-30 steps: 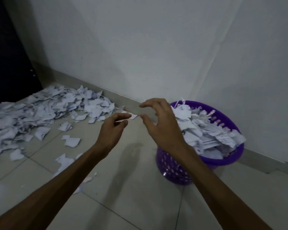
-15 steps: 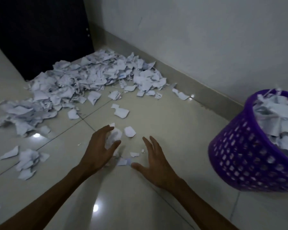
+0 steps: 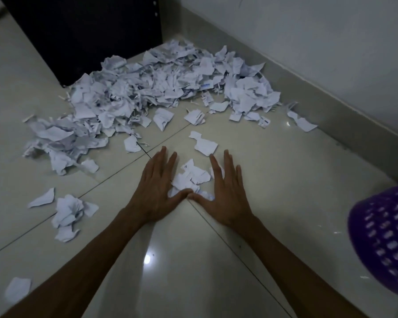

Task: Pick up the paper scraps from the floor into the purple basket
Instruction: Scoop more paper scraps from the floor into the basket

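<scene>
fingers (image 3: pixel 168 161) of your left hand (image 3: pixel 157 191) and right hand (image 3: pixel 225 193) lie spread flat on the floor (image 3: pixel 274 171), thumbs almost meeting, gripping nothing, cupping a small cluster of paper scraps (image 3: pixel 191 176) between them. the big white crumpled pile (image 3: pixel 159 88) lies beyond, against a dark cabinet (image 3: pixel 83 31) and the wall (image 3: pixel 319 42). the purple basket (image 3: pixel 384 239) stands to your right, well apart.

Two bare forearms enter from bottom edge. No sleeves visible up to frame edge. Left hand (image 3: pixel 157 193) bare: no glove, ring, watch or band. Right hand (image 3: pixel 225 193) likewise bare (nails short, as far as dim light shows).
</scene>
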